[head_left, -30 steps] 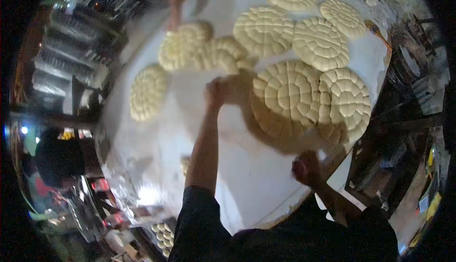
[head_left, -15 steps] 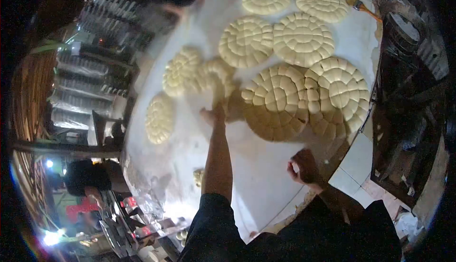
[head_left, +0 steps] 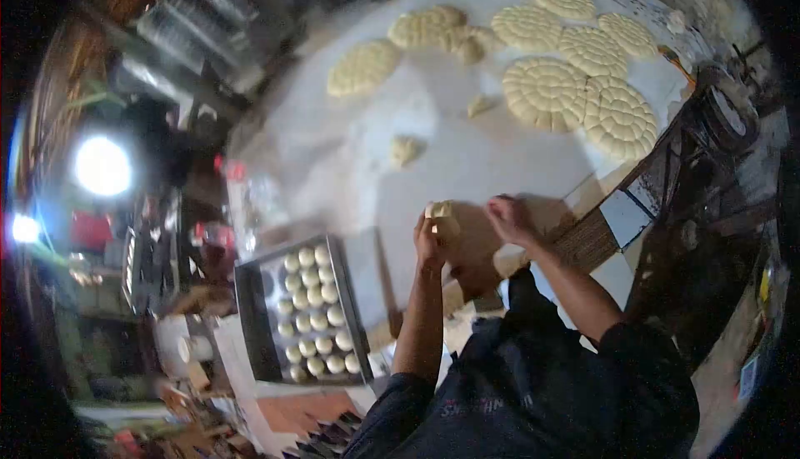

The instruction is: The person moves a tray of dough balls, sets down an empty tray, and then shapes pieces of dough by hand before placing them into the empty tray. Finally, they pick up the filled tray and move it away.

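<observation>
My left hand (head_left: 429, 245) is closed around pale dough pieces (head_left: 438, 209) just above the near part of the white table. To its right, my right hand (head_left: 512, 221) is raised with its fingers curled in; whether anything is inside them is hidden. Beyond the hands, a small clump of dough (head_left: 406, 151) and a smaller dough scrap (head_left: 479, 107) lie on the tabletop. Left of my left hand, a dark rectangular baking tray (head_left: 364, 338) holds rows of round dough balls (head_left: 319, 321).
Several flat dough rounds, scored into segments, lie toward the far side, among them one round (head_left: 546, 92) at the right and another (head_left: 363, 68) at the left. A brush (head_left: 679, 65) rests by the right edge. Bright lamps (head_left: 103, 166) shine at left.
The view has swung left and down, bringing the tray of dough balls into sight. My left hand has come back from the scored rounds and now holds dough pieces close to my right hand.
</observation>
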A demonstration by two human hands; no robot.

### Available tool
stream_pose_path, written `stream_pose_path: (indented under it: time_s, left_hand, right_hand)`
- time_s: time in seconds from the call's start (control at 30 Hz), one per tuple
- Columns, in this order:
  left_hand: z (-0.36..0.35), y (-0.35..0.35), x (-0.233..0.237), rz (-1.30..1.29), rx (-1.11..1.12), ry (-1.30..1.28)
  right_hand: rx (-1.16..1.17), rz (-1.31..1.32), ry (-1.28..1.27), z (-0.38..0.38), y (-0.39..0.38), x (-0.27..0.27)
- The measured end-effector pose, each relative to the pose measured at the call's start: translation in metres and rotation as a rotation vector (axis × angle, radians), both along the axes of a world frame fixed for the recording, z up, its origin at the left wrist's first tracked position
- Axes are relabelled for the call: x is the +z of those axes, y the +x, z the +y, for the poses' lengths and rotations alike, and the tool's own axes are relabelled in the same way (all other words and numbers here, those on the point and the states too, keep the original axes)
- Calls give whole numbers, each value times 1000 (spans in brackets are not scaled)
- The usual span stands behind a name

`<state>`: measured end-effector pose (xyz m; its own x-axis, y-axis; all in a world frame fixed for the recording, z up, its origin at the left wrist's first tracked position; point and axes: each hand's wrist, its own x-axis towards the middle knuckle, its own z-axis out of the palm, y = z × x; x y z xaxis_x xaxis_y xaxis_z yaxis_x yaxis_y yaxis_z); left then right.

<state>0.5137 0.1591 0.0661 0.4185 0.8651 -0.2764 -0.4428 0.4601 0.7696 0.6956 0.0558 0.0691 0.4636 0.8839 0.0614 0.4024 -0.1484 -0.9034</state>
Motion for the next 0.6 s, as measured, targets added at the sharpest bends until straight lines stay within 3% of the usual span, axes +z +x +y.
stream_pose_path:
  time_s: [0.07,0.13,0.23,0.3,0.33,0.4,0.43,0.47,0.53,0.57,0.6]
  left_hand:
    - [-25,-35,8,-130,-55,-45]
    - [-18,-62,-8,-54,-18,35]
    - [-21,-85,-30,70,56,204]
    - [1,-118,-79,607,248,921]
    - [3,-130,-80,613,243,916]
    - [-9,-143,-74,460,332,666]
    - [-38,-132,3,390,336,410]
    - [-23,-159,-51,601,367,543]
    - [-49,-157,-33,606,209,697]
    - [-57,-156,7,1086,-119,740]
    - [-47,-178,-32,1469,-229,1082]
  right_hand:
    - [40,124,-63,24,-71,-46]
    - [38,202,-121,36,-119,-59]
    - [-65,235,48,33,-139,-33]
    - [-272,253,91,33,-135,-23]
    - [-257,572,42,32,-125,-14]
    - [-375,643,48,33,-93,4]
    - [-492,706,60,31,-73,6]
    - [-504,600,165,31,-44,-6]
    - [-410,425,255,17,17,-14]
    - [-304,358,241,0,41,-9]
    - [-49,-73,168,-13,74,-10]
